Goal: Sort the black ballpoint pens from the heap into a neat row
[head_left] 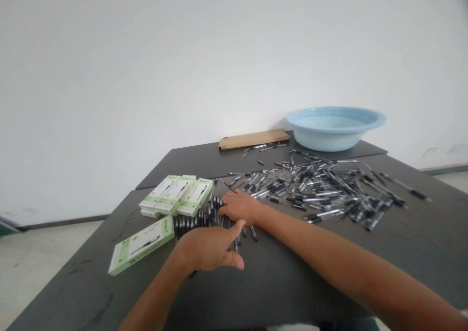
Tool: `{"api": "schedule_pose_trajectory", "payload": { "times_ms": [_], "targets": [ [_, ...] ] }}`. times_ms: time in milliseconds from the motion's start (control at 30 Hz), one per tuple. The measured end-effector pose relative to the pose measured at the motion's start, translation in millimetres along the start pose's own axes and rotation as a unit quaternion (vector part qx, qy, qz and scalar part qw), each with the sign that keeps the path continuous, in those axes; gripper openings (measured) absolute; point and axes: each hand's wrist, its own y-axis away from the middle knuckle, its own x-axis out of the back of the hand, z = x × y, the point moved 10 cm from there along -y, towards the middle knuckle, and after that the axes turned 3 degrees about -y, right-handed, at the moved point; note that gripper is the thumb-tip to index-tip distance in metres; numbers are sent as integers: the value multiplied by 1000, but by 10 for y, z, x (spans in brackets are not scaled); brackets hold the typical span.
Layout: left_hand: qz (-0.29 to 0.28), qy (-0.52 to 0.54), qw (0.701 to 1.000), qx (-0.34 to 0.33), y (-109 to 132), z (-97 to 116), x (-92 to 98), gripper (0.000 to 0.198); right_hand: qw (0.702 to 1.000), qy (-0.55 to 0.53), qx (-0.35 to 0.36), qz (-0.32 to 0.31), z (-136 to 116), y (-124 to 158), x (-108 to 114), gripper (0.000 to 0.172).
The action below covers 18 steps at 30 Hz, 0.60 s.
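Observation:
Black and clear pens [188, 225] lie side by side in a row at the middle of the dark table, partly under my hands. My right hand [239, 207] reaches over the right end of this row, fingers bent down onto the pens; whether it grips one is hidden. Nearer to me, my left hand [212, 248] is beside the row with thumb and a finger apart and nothing between them. To the left, a green and white pen box [142, 243] lies flat. Behind it are stacked green and white boxes [177, 194].
A large heap of loose pens [321, 184] spreads over the right of the table [292, 282]. A light blue basin [332, 131] stands at the back right. Flat brown cardboard [254, 139] lies near the wall, with a few thin pen parts before it.

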Motion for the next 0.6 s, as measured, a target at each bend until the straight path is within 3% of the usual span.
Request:
{"api": "schedule_pose_trajectory", "payload": {
  "times_ms": [100, 600],
  "targets": [
    [-35, 4, 999, 13, -20, -8, -75, 84, 1000, -3, -10, 16, 8, -13, -34, 20],
    [-66, 2, 998, 17, -189, -4, -286, 86, 993, -62, -76, 66, 58, 162, 37, 21]
  ]
}}
